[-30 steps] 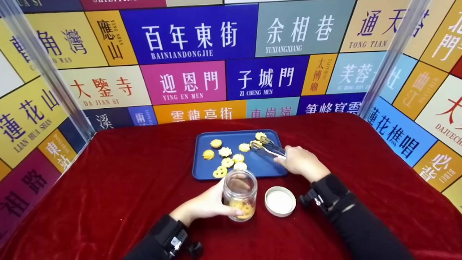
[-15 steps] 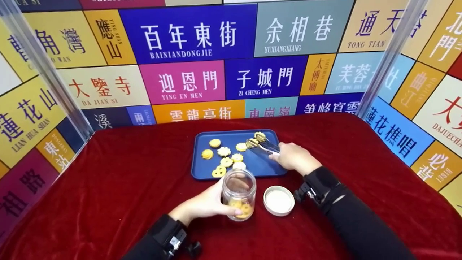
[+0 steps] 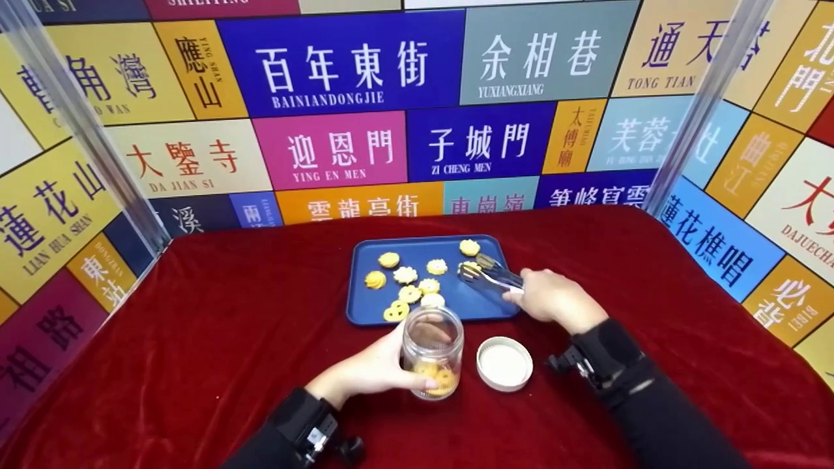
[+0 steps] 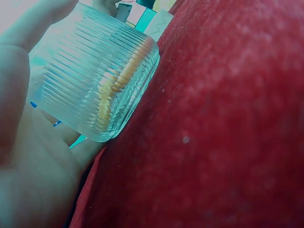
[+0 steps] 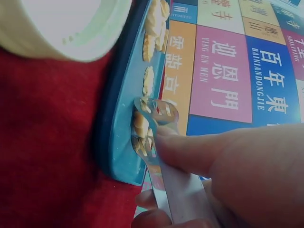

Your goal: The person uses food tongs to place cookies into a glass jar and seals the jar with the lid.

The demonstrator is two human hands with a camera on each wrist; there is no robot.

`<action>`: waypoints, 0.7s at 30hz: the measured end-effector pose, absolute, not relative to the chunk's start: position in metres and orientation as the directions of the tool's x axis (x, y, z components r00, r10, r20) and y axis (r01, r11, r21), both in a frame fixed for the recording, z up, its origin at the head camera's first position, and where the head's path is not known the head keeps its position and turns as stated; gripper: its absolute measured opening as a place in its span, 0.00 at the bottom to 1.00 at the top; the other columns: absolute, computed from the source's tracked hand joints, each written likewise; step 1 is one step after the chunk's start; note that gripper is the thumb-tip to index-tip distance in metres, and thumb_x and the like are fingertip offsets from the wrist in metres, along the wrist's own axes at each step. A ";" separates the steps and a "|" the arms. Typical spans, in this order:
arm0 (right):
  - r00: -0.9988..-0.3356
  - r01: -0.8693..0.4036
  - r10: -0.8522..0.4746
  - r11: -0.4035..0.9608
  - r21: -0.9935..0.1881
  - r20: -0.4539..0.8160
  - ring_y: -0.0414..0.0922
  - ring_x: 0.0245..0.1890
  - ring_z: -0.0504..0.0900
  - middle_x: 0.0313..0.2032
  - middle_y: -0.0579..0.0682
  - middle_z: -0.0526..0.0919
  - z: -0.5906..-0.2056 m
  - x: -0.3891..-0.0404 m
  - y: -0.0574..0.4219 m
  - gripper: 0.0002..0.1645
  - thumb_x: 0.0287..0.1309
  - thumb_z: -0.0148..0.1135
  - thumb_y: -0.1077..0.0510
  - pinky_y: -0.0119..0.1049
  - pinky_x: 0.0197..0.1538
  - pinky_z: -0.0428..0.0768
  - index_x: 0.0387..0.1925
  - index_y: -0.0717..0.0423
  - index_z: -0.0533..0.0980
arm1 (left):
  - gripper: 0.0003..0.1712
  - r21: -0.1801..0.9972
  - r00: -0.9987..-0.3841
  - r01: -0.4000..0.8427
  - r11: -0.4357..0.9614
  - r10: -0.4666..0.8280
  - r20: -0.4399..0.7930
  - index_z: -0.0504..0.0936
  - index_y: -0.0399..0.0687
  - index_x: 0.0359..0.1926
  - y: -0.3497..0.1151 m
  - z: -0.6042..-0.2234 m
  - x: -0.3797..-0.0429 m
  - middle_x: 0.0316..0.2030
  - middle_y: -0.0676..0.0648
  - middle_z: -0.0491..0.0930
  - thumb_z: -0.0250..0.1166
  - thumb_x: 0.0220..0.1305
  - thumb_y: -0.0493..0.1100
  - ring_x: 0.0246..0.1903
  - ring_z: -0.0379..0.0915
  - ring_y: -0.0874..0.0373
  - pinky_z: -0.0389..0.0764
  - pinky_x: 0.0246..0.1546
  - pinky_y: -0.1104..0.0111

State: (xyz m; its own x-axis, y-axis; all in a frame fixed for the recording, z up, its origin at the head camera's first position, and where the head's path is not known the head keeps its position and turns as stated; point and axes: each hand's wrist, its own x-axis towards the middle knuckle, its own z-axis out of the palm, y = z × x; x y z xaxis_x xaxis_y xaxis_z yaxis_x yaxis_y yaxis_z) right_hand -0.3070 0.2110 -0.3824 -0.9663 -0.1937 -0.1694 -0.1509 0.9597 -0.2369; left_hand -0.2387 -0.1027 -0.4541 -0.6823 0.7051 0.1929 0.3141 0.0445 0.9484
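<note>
left fingers (image 3: 415, 380), partly hidden, curl round the jar (image 3: 432, 357); right fingers (image 5: 190, 151) pinch tongs (image 5: 180, 197) that partly cover a cookie (image 5: 141, 124).

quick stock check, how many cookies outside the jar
10 visible: seven cookies from the left of the blue tray to behind the glass jar, one alone mid-tray, one at the tongs, one near the far right corner. The jar may hide more.

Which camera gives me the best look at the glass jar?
The head view: it shows the jar from open mouth to base, cookies inside. The left wrist view shows mainly its ribbed side and base, close up; the right wrist view misses it.
</note>
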 end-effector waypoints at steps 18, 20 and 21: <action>-0.970 -0.157 -0.201 0.948 -0.278 -0.139 0.57 0.43 0.81 0.46 0.63 0.82 -0.393 -0.318 0.207 0.35 0.73 0.63 0.38 0.55 0.49 0.81 0.59 0.66 0.73 | 0.51 0.955 -0.691 0.292 0.045 0.700 0.179 0.62 0.54 0.76 -0.103 -0.454 -0.237 0.65 0.48 0.78 0.82 0.59 0.43 0.66 0.74 0.53 0.71 0.72 0.61; -0.969 -0.164 -0.207 0.946 -0.280 -0.134 0.57 0.43 0.81 0.46 0.63 0.82 -0.393 -0.317 0.208 0.34 0.73 0.63 0.39 0.55 0.49 0.81 0.59 0.66 0.73 | 0.50 0.956 -0.690 0.291 0.047 0.703 0.176 0.61 0.54 0.76 -0.103 -0.454 -0.238 0.65 0.48 0.77 0.81 0.59 0.43 0.66 0.73 0.53 0.71 0.72 0.62; -0.970 -0.165 -0.207 0.946 -0.279 -0.128 0.57 0.43 0.81 0.46 0.63 0.82 -0.393 -0.317 0.208 0.34 0.73 0.63 0.40 0.55 0.49 0.81 0.59 0.66 0.73 | 0.50 0.955 -0.689 0.291 0.048 0.704 0.175 0.61 0.55 0.76 -0.102 -0.454 -0.238 0.65 0.49 0.77 0.81 0.59 0.43 0.66 0.73 0.53 0.71 0.72 0.62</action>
